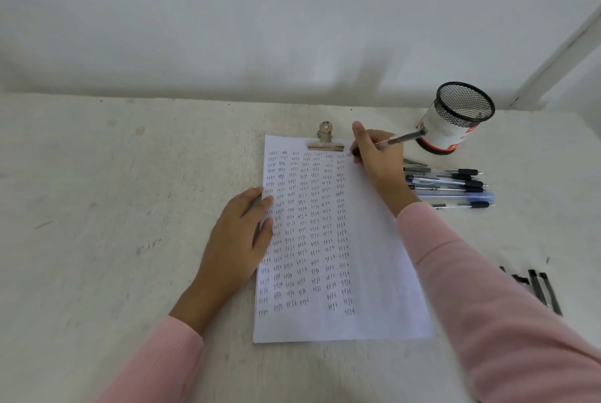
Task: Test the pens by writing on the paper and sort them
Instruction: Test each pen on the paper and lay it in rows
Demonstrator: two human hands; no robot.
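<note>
As the right hand (377, 155) grips the pen (405, 137), its tip points left.

Rows of handwritten "test", seemingly, down the paper (374, 272) (pen cup (445, 132) label too blurred).

One sheet of paper (367, 272), one metal clip (325, 139), one mesh cup (455, 119). One pen (403, 138) held, about six loose pens (455, 179) lying side by side, and three or maybe four dark pens (541, 290) apart from them, too blurred to count surely. Two hands, left hand (239, 233) and right hand (379, 155), with two pink sleeves (487, 288).
</note>
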